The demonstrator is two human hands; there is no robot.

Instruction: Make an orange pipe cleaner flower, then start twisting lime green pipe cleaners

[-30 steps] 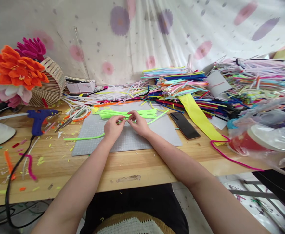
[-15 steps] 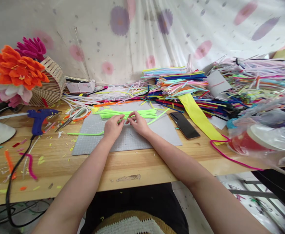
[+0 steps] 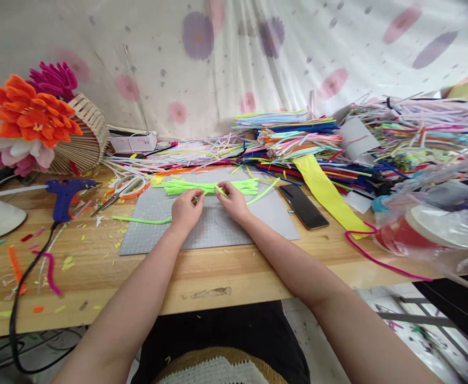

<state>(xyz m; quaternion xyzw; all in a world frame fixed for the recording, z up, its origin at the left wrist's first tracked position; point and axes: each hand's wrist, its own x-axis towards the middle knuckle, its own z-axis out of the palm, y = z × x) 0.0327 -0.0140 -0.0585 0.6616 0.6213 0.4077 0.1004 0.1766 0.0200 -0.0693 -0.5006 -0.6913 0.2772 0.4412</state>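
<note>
On the grey cutting mat (image 3: pixel 217 232) lies a bundle of bright green pipe cleaners (image 3: pixel 242 186), just beyond my fingertips. My left hand (image 3: pixel 187 212) pinches a single green pipe cleaner (image 3: pixel 142 219), whose free length sticks out leftward over the mat's edge. A green stem (image 3: pixel 264 191) also runs out to the right from my right hand (image 3: pixel 232 202), which is closed on it with thumb and fingers. Whether both lengths are one piece cannot be made out, since my fingers cover the middle. A small gap separates the two hands.
To the left are scissors (image 3: pixel 124 188), a blue glue gun (image 3: pixel 63 197) with a black cord, scraps, and a basket (image 3: pixel 87 130) with fuzzy flowers. On the right lie a phone (image 3: pixel 303 206), a yellow strip (image 3: pixel 330 194) and a bagged red tub (image 3: pixel 402 230). Pipe-cleaner piles (image 3: pixel 298 140) line the back.
My hands were together at the bundle's middle; now they are apart, the right one having shifted slightly to the right. The right-hand green stem's end has moved a little with it.
</note>
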